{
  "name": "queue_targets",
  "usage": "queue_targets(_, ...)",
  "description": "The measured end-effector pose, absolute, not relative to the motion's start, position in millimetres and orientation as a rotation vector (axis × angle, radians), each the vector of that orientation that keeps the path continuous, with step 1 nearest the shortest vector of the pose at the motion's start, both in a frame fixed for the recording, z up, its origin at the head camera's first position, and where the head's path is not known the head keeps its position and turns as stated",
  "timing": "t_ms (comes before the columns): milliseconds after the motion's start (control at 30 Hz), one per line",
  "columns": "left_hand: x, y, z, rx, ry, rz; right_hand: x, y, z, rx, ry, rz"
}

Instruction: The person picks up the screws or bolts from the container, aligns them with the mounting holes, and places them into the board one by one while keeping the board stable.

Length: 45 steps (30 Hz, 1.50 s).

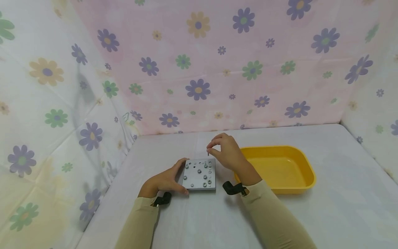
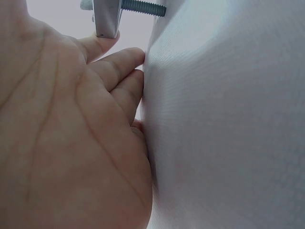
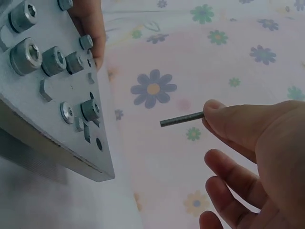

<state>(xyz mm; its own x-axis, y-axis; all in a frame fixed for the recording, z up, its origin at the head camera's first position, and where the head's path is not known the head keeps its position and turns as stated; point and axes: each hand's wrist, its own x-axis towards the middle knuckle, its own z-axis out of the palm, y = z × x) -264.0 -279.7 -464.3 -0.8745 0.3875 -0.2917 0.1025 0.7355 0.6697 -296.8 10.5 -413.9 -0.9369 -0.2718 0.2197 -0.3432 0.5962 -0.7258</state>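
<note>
A square metal plate with several holes and socket-head screws lies on the table in front of me. My left hand holds its left side, thumb at the near corner and fingers at the far one. In the left wrist view a threaded shank sticks out beneath the plate. Between thumb and forefinger, my right hand pinches a thin metal pin, held above the plate's far right corner and apart from it. The other right-hand fingers are loosely bent.
A yellow tray stands to the right of the plate, partly behind my right forearm. White cloth covers the table. Flower-patterned curtains enclose the back and sides.
</note>
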Motion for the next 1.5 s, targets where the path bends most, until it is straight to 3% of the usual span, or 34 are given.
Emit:
queue_targets(600,-262.5,-278.2,-463.3,0.365,2.517,0.943,-291.2,3.5,-418.3,0.405,-2.89,1.103)
queue_targets(1500,-261.1,-278.0,-460.8,0.361,2.512,0.959,-292.1,3.1,-419.7,0.444,-2.944,1.073)
